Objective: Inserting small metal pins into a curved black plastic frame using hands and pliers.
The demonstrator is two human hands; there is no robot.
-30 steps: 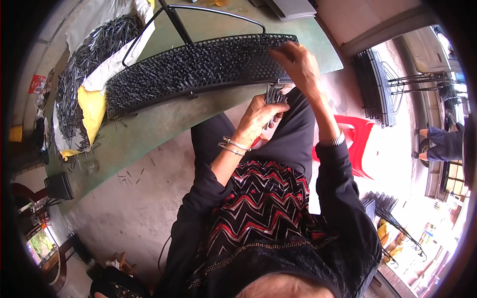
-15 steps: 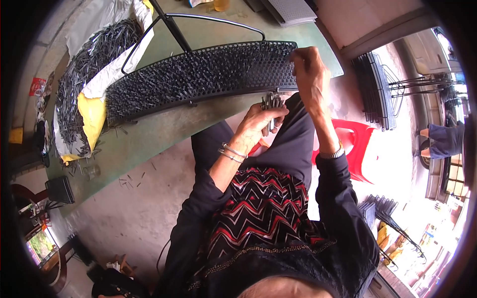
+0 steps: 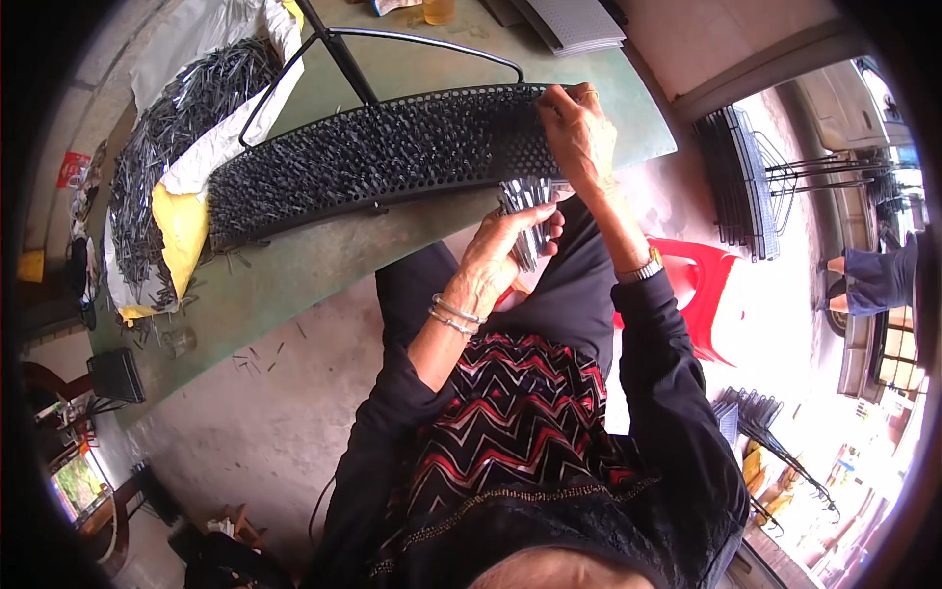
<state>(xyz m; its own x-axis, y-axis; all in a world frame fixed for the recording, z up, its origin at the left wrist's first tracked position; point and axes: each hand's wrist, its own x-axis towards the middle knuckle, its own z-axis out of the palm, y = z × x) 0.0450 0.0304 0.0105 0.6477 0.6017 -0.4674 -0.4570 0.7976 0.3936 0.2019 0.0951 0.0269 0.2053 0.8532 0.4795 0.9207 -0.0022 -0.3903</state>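
A long black perforated rack (image 3: 392, 147) lies across the table, with many of its holes filled by short, thin dark strips. My left hand (image 3: 488, 250) is closed around a bundle of shiny strips (image 3: 531, 228), just below the rack's near edge. Over the right end of the rack is my right hand (image 3: 586, 142), its fingers bent and pinched against the holed surface. What sits between those fingertips is too small to make out. Bare holes show beside this hand. An opened white and yellow sack (image 3: 183, 231) left of the rack holds a heap of loose strips (image 3: 196, 108).
The green table (image 3: 285, 275) curves beneath the rack, whose black bar frame (image 3: 343, 64) rises at the back. Grey perforated sheets (image 3: 569, 25) and a cup of amber liquid (image 3: 439, 12) are behind. A red chair (image 3: 702, 294) and stacked black racks (image 3: 741, 182) stand right. Loose strips (image 3: 255, 361) litter the floor.
My right hand has shifted left along the rack, away from its right end. The bundle in my left hand has turned, so more of the strips' length shows.
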